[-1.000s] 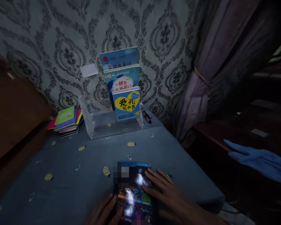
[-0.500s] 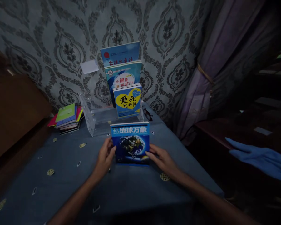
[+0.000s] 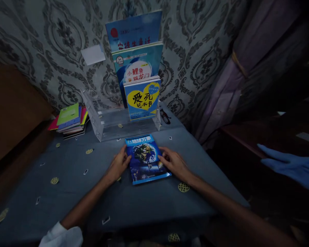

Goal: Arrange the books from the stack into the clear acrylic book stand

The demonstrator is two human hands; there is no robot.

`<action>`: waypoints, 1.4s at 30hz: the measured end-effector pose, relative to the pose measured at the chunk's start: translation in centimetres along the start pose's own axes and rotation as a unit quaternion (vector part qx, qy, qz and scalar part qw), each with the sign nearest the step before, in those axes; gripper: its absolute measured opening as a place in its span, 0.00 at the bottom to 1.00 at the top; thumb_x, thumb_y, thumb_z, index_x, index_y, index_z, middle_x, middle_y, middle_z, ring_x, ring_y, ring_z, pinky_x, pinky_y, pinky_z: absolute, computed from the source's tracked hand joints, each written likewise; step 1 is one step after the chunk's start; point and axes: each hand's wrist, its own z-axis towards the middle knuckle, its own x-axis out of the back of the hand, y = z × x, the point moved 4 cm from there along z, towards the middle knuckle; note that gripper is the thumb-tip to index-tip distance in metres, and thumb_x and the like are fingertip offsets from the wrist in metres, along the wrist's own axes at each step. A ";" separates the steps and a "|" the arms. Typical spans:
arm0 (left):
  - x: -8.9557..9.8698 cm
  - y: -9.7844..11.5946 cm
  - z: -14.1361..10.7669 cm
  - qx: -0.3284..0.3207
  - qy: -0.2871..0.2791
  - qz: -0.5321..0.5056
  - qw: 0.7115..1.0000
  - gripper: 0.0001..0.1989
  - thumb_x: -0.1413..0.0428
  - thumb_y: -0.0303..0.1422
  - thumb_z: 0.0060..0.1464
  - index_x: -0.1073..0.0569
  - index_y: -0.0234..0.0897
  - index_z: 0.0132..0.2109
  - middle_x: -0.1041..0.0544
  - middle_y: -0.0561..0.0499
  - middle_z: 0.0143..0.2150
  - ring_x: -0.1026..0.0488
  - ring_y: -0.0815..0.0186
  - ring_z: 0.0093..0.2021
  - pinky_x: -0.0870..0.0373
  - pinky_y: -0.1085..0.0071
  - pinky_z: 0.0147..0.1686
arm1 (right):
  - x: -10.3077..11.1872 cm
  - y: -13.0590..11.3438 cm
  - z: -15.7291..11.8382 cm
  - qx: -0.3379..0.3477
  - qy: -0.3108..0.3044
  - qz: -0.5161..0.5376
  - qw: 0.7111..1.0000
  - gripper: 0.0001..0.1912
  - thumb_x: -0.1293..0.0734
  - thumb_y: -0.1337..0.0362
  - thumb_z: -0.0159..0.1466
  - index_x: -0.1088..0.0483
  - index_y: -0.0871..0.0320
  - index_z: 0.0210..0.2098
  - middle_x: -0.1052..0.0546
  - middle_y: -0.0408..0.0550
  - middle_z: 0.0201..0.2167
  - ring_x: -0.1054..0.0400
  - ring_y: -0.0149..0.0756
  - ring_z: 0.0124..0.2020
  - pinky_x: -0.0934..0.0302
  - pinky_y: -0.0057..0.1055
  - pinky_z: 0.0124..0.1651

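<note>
A blue book with a picture of the Earth on its cover (image 3: 145, 154) leans back, nearly flat, low over the tablecloth. My left hand (image 3: 119, 163) is closed on its left edge, thumb on the cover. On the right edge, my right hand (image 3: 174, 164) pinches it the same way. Just beyond is a clear acrylic stand (image 3: 92, 118), with books in its right half. At the front stands a blue book with a yellow heart (image 3: 141, 103), behind it a teal book (image 3: 137, 67), and at the back a taller blue book (image 3: 135, 31).
Several stacked books and booklets (image 3: 69, 118) lie at the table's far left. Black glasses (image 3: 165, 116) rest right of the stand. A brown box-like object (image 3: 12, 109) borders the left side. A blue glove (image 3: 290, 166) lies at the right, beyond the blue tablecloth (image 3: 74, 192).
The Earth book has tipped back from nearly upright to nearly flat, with both hands still on its sides. My view has shifted, so the stand and its books look larger and higher.
</note>
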 end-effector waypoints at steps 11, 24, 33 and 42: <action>0.1 2.2 -0.8 -0.063 -0.002 0.330 0.942 0.19 0.51 0.35 0.67 0.29 0.34 0.60 0.23 0.41 0.50 0.26 0.53 0.50 0.27 0.60 0.47 | -0.5 -1.7 -1.1 0.160 0.044 -0.177 0.970 0.12 0.35 0.65 0.66 0.23 0.55 0.48 0.23 0.54 0.44 0.26 0.46 0.44 0.28 0.42 0.46; -0.6 1.3 -0.3 -0.120 0.022 0.336 0.934 0.21 0.51 0.33 0.67 0.33 0.28 0.63 0.31 0.35 0.66 0.33 0.51 0.67 0.35 0.53 0.65 | -1.3 -1.4 -1.7 0.210 0.045 -0.161 0.963 0.18 0.41 0.64 0.71 0.27 0.55 0.57 0.25 0.58 0.56 0.28 0.49 0.55 0.28 0.51 0.54; -0.8 1.2 1.4 -0.152 0.010 0.327 0.933 0.21 0.53 0.32 0.67 0.34 0.29 0.63 0.31 0.35 0.66 0.34 0.52 0.68 0.35 0.52 0.66 | -1.5 -0.9 -1.8 0.199 0.037 -0.147 0.968 0.18 0.40 0.64 0.71 0.28 0.55 0.58 0.25 0.58 0.58 0.29 0.50 0.57 0.28 0.52 0.55; -1.4 1.7 2.9 -0.167 -0.019 0.308 0.936 0.21 0.52 0.30 0.66 0.35 0.32 0.64 0.31 0.36 0.67 0.35 0.52 0.68 0.36 0.50 0.66 | -1.2 -1.2 -1.7 0.191 0.033 -0.123 0.973 0.18 0.39 0.66 0.70 0.27 0.54 0.57 0.25 0.58 0.58 0.29 0.50 0.57 0.29 0.53 0.57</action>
